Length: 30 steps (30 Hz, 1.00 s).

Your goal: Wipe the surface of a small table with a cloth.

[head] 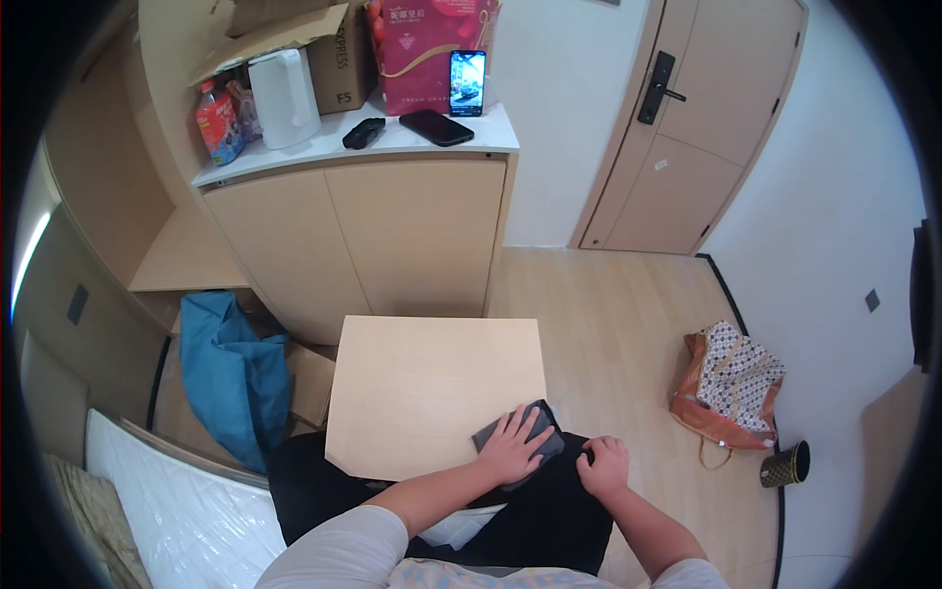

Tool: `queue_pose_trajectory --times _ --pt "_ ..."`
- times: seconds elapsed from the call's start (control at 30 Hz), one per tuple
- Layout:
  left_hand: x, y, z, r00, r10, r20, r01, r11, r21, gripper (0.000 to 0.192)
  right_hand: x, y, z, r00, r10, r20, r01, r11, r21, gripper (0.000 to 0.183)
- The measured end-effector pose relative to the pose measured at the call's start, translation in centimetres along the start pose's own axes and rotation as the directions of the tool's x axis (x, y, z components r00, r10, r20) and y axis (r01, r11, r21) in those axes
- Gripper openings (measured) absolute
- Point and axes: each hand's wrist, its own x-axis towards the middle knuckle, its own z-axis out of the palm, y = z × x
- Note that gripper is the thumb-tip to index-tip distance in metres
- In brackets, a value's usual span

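A small light-wood table (434, 375) stands before me, over my black-trousered legs. My left hand (515, 445) lies palm down with fingers spread on a dark grey folded cloth (548, 442) at the table's near right corner. Part of the cloth hangs over the edge towards my lap. On my right knee rests my right hand (605, 465), its fingers curled; whether anything is under them cannot be told. A piece of white material (456, 526) shows between my thighs.
Beyond the table, a cabinet (419, 228) bears a white kettle (285, 99), a lit phone (467, 82), a dark phone (436, 128), a box and a pink bag. A blue bag (239, 375) stands left; a patterned bag (732, 386) and a bin (784, 465) are right.
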Motion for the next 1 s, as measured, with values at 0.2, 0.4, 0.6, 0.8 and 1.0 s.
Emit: queue_pose_trajectory --times 0.2,0.4,0.6,0.8,1.0 --pt "5.0 -1.1 0.9 0.996 0.044 0.072 -0.042 0.999 -0.025 0.050 0.0 0.0 0.0 1.000 0.007 0.005 -0.007 1.000 -0.001 0.018" --pt "10.2 -2.9 0.1 0.961 -0.024 0.277 0.021 1.000 0.014 0.048 0.0 0.0 -0.5 1.000 0.015 0.001 -0.015 1.000 0.007 0.018" --pt "12.4 -6.4 1.0 0.975 -0.204 0.092 0.201 0.979 0.045 0.059 -0.2 0.4 -0.3 1.000 0.010 0.000 -0.010 0.999 0.042 0.019" --pt "13.5 -10.8 -0.4 0.910 -0.408 0.069 0.400 0.910 0.106 0.072 0.1 0.5 -0.4 1.000 0.017 0.015 -0.018 0.999 0.051 0.020" --pt "12.6 -16.9 -3.7 0.774 -0.632 0.032 0.618 0.766 0.176 0.075 0.0 0.7 -0.3 1.000 0.016 0.017 -0.017 0.999 0.045 0.019"
